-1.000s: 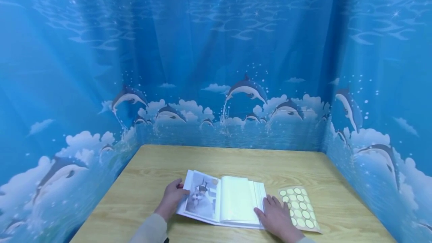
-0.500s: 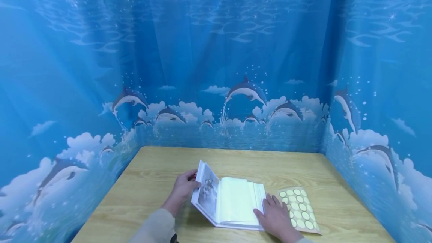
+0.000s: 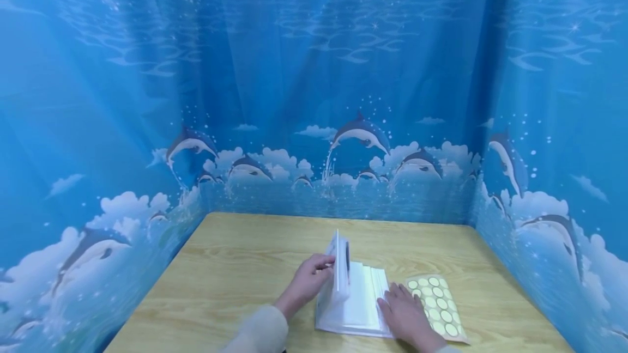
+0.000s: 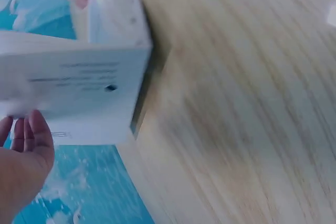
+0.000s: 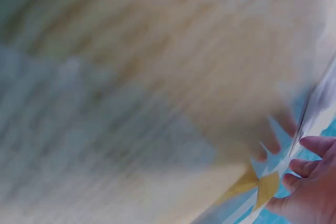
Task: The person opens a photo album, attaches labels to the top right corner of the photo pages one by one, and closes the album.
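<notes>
A white photo album [image 3: 362, 301] lies on the table in the head view. Its left cover and some leaves stand nearly upright, with my left hand [image 3: 306, 283] pinching their outer edge. In the left wrist view, the outside of the raised cover [image 4: 79, 90] carries lines of small print, and the fingertips of the left hand [image 4: 26, 156] lie against it. My right hand [image 3: 406, 314] rests with fairly straight fingers at the album's right edge, over the near-left side of a sheet of round cream stickers [image 3: 444, 304]. The right hand [image 5: 315, 182] also shows beside the album in the right wrist view.
The wood-grain table [image 3: 235, 255] stretches around the album on every side. Blue curtains [image 3: 275, 97] printed with dolphins and clouds close off the back and both sides. A yellowish strip [image 5: 266, 188] shows near the right fingers in the right wrist view.
My left hand has lifted the album's left side from nearly flat to nearly upright, moving rightward; the photo on it has turned out of sight. The right hand has stayed at the right edge.
</notes>
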A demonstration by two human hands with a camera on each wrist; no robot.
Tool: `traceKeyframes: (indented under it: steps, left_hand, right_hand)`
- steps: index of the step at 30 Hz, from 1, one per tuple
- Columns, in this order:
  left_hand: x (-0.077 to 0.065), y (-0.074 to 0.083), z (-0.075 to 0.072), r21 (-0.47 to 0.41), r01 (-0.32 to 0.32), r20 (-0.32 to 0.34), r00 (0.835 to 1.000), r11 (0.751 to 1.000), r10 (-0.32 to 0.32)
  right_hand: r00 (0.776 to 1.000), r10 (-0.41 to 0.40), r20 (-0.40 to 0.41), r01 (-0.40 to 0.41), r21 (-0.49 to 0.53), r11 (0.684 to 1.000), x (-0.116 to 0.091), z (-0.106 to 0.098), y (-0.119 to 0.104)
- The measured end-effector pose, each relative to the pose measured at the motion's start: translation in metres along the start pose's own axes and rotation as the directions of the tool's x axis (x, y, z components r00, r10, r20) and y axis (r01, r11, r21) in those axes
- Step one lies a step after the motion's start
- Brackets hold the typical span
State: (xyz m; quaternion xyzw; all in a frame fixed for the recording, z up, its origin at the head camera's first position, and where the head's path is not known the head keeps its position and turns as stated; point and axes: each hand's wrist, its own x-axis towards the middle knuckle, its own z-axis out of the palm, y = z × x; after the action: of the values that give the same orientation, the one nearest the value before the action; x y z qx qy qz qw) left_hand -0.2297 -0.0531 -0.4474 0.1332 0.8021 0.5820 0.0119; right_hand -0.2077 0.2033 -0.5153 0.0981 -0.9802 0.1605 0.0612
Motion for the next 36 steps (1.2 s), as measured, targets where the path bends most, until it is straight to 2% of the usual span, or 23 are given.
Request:
traceKeyframes:
  steps: [3, 6, 10, 13, 15, 17, 19, 22, 26, 31, 36]
  left_hand:
    - [-0.001, 0.0, 0.011, 0.145, -0.06, 0.045, 0.998, 0.988, 0.054]
    - [-0.002, -0.003, 0.022, 0.269, -0.102, 0.084, 0.993, 0.958, 0.082]
    - [-0.005, -0.006, 0.035, 0.436, -0.093, 0.109, 0.993, 0.895, 0.05]
    - [-0.007, -0.01, 0.044, 0.491, -0.062, 0.097, 0.995, 0.869, 0.016]
    - [-0.007, -0.013, 0.047, 0.483, -0.033, 0.076, 0.997, 0.875, -0.005]
    - [-0.008, -0.016, 0.049, 0.441, 0.005, 0.049, 0.998, 0.898, -0.029]
    - [-0.008, -0.02, 0.048, 0.399, 0.027, 0.028, 0.999, 0.917, -0.041]
    - [-0.008, -0.027, 0.045, 0.366, 0.054, 0.013, 0.998, 0.929, -0.063]
    - [-0.007, -0.037, 0.037, 0.371, 0.056, 0.032, 0.997, 0.927, -0.073]
    - [-0.007, -0.045, 0.023, 0.382, 0.042, 0.013, 0.999, 0.923, -0.051]
    - [-0.012, -0.045, 0.014, 0.352, 0.061, -0.007, 0.998, 0.934, -0.063]
  right_hand:
    - [0.999, 0.009, -0.05, -0.007, 0.035, 0.999, 0.006, -0.006, 0.004]
    - [0.994, 0.036, -0.099, -0.025, 0.112, 0.993, 0.013, -0.017, 0.004]
    - [0.99, 0.12, -0.071, -0.097, 0.265, 0.959, 0.02, -0.032, 0.004]
    - [0.984, 0.178, -0.012, -0.164, 0.34, 0.926, 0.023, -0.036, 0.003]
    - [0.983, 0.186, 0.007, -0.177, 0.346, 0.922, 0.023, -0.034, 0.004]
    - [0.983, 0.184, 0.016, -0.18, 0.32, 0.93, 0.023, -0.029, 0.005]
    - [0.986, 0.166, 0.011, -0.164, 0.251, 0.954, 0.022, -0.023, 0.007]
    - [0.985, 0.171, 0.022, -0.172, 0.126, 0.977, 0.019, -0.012, 0.006]
    - [0.985, 0.168, 0.03, -0.168, -0.007, 0.986, 0.013, 0.0, -0.004]
    - [0.993, 0.116, 0.014, -0.115, -0.031, 0.993, 0.013, 0.011, -0.021]
    - [0.992, 0.122, -0.008, -0.123, -0.046, 0.991, 0.017, 0.015, -0.028]
